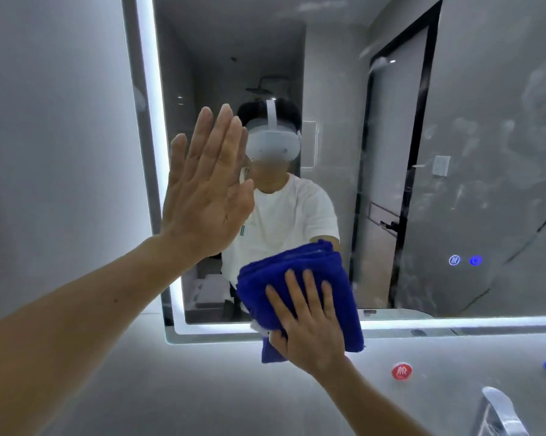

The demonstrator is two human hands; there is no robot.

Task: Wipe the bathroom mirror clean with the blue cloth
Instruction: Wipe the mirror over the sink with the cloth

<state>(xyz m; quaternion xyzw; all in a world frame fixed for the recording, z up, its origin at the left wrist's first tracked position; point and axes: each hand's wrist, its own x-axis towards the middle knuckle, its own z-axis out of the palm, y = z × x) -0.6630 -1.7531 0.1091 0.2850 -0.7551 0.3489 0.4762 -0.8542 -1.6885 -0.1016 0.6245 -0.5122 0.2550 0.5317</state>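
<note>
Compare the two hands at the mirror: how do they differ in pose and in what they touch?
The left hand is raised high near the mirror's lit left edge; the right hand is lower, at its bottom edge. The left hand holds nothing; the right hand presses the folded blue cloth to the glass. The left hand's fingers lie together; the right hand's are spread. Both are flat, fingers straight.

I see a dim, slightly blurred room; the light strip (150, 73) around the mirror (337, 89) glows white, edges bend.
</note>
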